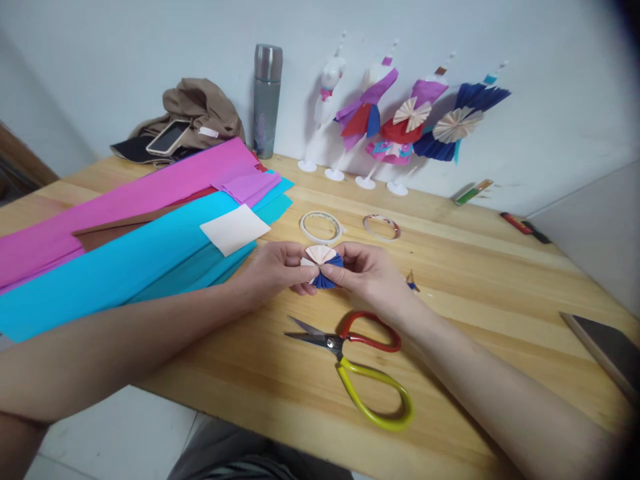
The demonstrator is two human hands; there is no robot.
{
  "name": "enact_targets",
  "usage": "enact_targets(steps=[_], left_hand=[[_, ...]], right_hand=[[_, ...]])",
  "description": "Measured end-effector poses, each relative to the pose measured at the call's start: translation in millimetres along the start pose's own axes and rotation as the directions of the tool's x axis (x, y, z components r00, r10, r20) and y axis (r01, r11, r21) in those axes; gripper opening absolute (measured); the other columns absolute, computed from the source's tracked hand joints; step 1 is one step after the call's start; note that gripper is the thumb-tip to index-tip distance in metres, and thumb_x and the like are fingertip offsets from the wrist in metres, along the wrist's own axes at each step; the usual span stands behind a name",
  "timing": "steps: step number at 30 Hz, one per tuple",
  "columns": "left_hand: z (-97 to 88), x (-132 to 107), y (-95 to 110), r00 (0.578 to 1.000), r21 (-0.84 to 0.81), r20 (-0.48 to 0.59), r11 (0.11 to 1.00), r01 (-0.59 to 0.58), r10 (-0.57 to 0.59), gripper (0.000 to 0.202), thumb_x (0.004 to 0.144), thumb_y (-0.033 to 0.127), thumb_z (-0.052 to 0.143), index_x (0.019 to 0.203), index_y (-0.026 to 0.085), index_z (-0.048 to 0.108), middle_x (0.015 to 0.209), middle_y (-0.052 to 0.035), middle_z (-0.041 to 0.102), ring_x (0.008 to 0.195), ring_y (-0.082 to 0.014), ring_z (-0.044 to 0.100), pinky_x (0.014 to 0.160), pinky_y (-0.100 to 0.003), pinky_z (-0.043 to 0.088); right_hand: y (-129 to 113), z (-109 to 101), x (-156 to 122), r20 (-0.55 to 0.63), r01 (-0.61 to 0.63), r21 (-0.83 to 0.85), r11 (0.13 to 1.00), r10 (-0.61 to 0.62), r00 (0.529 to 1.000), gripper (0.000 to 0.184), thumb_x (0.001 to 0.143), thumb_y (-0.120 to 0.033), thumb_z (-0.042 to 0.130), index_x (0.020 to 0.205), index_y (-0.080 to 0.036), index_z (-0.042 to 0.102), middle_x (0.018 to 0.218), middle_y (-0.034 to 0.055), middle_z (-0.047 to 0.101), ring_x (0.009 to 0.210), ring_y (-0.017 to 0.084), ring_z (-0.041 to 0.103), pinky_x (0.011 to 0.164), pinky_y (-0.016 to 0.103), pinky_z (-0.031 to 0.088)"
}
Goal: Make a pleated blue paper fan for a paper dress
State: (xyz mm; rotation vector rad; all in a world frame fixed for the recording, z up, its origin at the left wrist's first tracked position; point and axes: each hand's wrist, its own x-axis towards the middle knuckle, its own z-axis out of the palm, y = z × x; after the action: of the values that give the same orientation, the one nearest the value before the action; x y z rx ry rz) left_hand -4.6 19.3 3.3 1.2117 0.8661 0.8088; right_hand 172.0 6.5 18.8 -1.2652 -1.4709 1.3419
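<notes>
Between my two hands is a small round pleated paper rosette (323, 256), part cream and part dark blue. My left hand (280, 267) pinches its left side, thumb near the centre. From the right, my right hand (360, 268) grips it too, its thumb pressed on the blue folds. Just below lie scissors (331, 342) on the table, blades parted, with one red and one yellow handle. Beyond my hands sit a roll of white tape (321, 228) and a second, thinner tape roll (382, 227). Small dark blue scraps (413, 285) lie right of my right hand.
Long crepe paper sheets in pink (150, 190) and blue (125, 267) cover the left, with a cream piece (235, 230) on top. Several dressed mini mannequins (413, 117) and a flask (267, 100) stand by the wall. A phone (169, 137) rests on brown cloth (200, 110).
</notes>
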Motion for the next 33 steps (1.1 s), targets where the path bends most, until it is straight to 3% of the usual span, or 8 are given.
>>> enact_targets(steps=[13, 17, 22, 29, 33], left_hand=[[-0.4, 1.1, -5.0, 0.999, -0.053, 0.020, 0.997, -0.047, 0.049, 0.033, 0.068, 0.034, 0.081, 0.088, 0.014, 0.065, 0.061, -0.0024, 0.071, 0.053, -0.0163, 0.069, 0.052, -0.025, 0.056], [-1.2, 0.6, -4.1, 0.999, -0.071, 0.017, 0.997, -0.045, 0.046, 0.034, 0.070, 0.038, 0.080, 0.087, 0.013, 0.064, 0.062, -0.0034, 0.072, 0.053, -0.0153, 0.068, 0.053, -0.024, 0.055], [-1.5, -0.5, -3.5, 0.999, -0.061, -0.002, 0.997, -0.052, 0.052, 0.035, 0.069, 0.039, 0.081, 0.087, 0.013, 0.064, 0.064, -0.0039, 0.072, 0.054, -0.0153, 0.068, 0.053, -0.024, 0.054], [-1.1, 1.6, -3.0, 1.000, -0.010, 0.016, 1.000, -0.011, 0.011, 0.034, 0.066, 0.036, 0.082, 0.084, 0.012, 0.067, 0.063, -0.0037, 0.071, 0.054, -0.0149, 0.067, 0.054, -0.024, 0.055], [-0.8, 1.7, -3.2, 1.000, 0.021, 0.000, 1.000, 0.006, -0.006, 0.036, 0.066, 0.040, 0.082, 0.084, 0.012, 0.067, 0.065, -0.0040, 0.071, 0.053, -0.0138, 0.066, 0.052, -0.023, 0.054]], right_hand=[[6.8, -2.6, 0.0, 0.054, -0.062, 0.123, 0.990, 0.056, 0.997, 0.038, 0.059, -0.045, 0.088, 0.073, -0.017, 0.067, 0.061, -0.0027, 0.061, 0.051, 0.009, 0.048, 0.049, 0.024, 0.036], [4.7, -4.0, -1.7, 0.088, -0.037, 0.126, 0.991, 0.026, 0.996, 0.040, 0.064, -0.053, 0.084, 0.074, -0.018, 0.068, 0.063, -0.0025, 0.061, 0.051, 0.008, 0.046, 0.049, 0.024, 0.036], [3.7, -5.6, -2.8, 0.128, -0.026, 0.084, 0.996, 0.015, 0.992, 0.043, 0.072, -0.060, 0.075, 0.071, -0.018, 0.067, 0.063, -0.0005, 0.060, 0.051, 0.009, 0.045, 0.049, 0.025, 0.035], [3.6, -0.2, -3.0, 0.085, -0.054, 0.029, 0.998, 0.052, 0.995, 0.036, 0.063, -0.049, 0.084, 0.072, -0.018, 0.067, 0.063, -0.0005, 0.063, 0.053, 0.010, 0.048, 0.051, 0.025, 0.037], [2.6, -2.6, -3.3, 0.097, -0.055, -0.008, 0.998, 0.056, 0.994, 0.034, 0.065, -0.050, 0.082, 0.071, -0.019, 0.068, 0.061, -0.0013, 0.062, 0.051, 0.010, 0.047, 0.050, 0.025, 0.036]])
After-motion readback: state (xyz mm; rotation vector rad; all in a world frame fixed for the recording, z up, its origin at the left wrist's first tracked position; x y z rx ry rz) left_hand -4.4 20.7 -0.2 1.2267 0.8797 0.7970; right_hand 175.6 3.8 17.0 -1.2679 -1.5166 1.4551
